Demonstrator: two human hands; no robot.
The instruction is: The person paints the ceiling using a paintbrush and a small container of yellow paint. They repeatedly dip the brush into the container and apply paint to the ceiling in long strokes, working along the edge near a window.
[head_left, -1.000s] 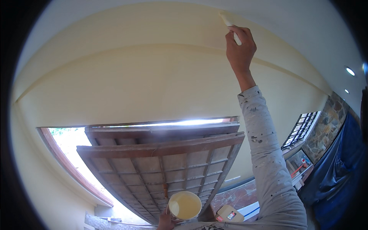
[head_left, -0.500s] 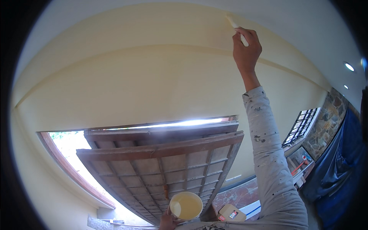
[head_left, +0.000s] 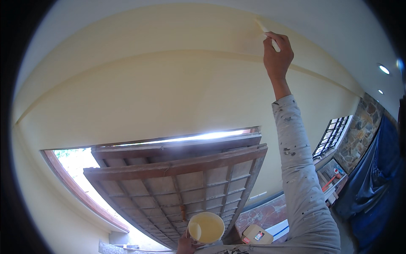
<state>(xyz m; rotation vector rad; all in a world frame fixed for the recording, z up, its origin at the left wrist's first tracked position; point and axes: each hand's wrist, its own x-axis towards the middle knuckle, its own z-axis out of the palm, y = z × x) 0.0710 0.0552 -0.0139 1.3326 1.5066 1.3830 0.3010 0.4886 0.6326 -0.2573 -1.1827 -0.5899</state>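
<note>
My right hand (head_left: 279,53) is raised high and closed round the handle of a paintbrush (head_left: 275,43). The brush's pale bristles touch the cream-yellow wall (head_left: 169,93) close to where it meets the white ceiling (head_left: 321,46). Low in the view, my left hand (head_left: 185,244) grips the side of a white bucket (head_left: 222,222) with pale yellow paint (head_left: 209,228) in it. My left fingers are partly hidden by the bucket. The right sleeve is grey and spotted with paint.
Large wooden doors (head_left: 177,169) with gridded panels stand below, beside a bright opening (head_left: 74,158). At the right are a barred window (head_left: 333,135), a stone wall (head_left: 359,131) and a dark blue sheet (head_left: 372,178). A tan container (head_left: 256,234) stands right of the bucket.
My right hand and the brush have shifted slightly right and a little down along the top of the wall. The bucket stays nearly in place in my left hand.
</note>
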